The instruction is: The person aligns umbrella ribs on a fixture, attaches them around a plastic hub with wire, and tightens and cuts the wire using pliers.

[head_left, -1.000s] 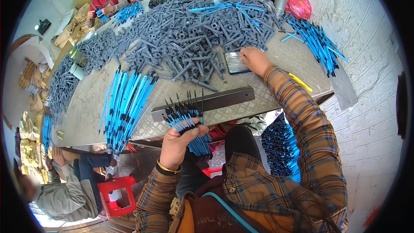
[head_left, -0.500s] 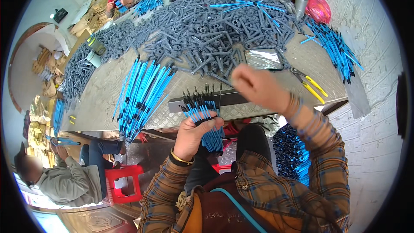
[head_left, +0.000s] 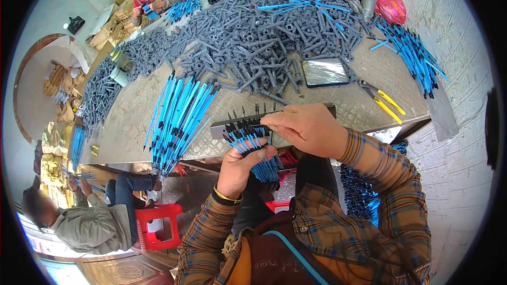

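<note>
We close our left hand [head_left: 237, 171] around the blue bundle [head_left: 268, 171], its length running near to far, our right hand [head_left: 314, 132], fingers bunched, hold unclear, beside its far right tips [head_left: 244, 126].

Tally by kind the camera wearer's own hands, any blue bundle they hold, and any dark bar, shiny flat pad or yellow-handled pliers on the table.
Hands: 2 (left hand, right hand)
Held blue bundle: 1
Dark bar: 1
Shiny flat pad: 1
Yellow-handled pliers: 1
Total: 6

Brown plaid sleeves [head_left: 388, 166], yellow wristband [head_left: 227, 197], blue strap [head_left: 293, 248].
</note>
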Demonstrator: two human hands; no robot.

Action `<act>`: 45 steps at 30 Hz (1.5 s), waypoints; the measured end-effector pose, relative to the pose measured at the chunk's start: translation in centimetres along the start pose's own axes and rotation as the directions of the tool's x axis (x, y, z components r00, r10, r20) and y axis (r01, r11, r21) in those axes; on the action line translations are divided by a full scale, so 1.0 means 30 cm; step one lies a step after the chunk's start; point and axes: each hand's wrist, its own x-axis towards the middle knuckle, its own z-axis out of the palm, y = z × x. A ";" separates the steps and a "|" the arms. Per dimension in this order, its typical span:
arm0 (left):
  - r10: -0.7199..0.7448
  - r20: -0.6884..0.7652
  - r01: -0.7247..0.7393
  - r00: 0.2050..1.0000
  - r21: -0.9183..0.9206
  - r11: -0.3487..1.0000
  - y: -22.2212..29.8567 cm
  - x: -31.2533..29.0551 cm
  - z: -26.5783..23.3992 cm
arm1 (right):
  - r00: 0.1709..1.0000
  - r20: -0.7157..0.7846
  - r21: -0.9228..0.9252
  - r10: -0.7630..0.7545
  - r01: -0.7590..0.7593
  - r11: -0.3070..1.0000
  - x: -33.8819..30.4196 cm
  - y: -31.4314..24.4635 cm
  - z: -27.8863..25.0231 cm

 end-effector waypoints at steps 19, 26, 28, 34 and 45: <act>-0.017 0.023 0.017 1.000 0.039 0.999 -0.016 0.019 0.016 | 1.000 0.030 0.025 0.010 -0.011 1.000 -0.015 0.005 -0.006; 0.014 0.062 -0.021 0.998 0.103 0.994 -0.012 0.024 0.011 | 1.000 0.016 0.143 -0.007 0.005 0.990 -0.004 0.018 0.023; 0.011 0.071 -0.019 0.997 0.107 0.994 -0.010 0.027 0.008 | 0.998 0.054 0.101 -0.015 0.009 0.995 0.008 0.008 0.003; -0.012 0.090 0.001 0.996 0.122 0.992 -0.005 0.027 -0.005 | 0.997 0.071 0.033 -0.010 0.007 0.999 0.014 -0.006 0.017; 0.004 0.089 -0.016 0.996 0.138 0.990 -0.020 0.026 -0.023 | 0.997 0.046 -0.052 -0.069 0.072 0.996 0.016 -0.023 0.037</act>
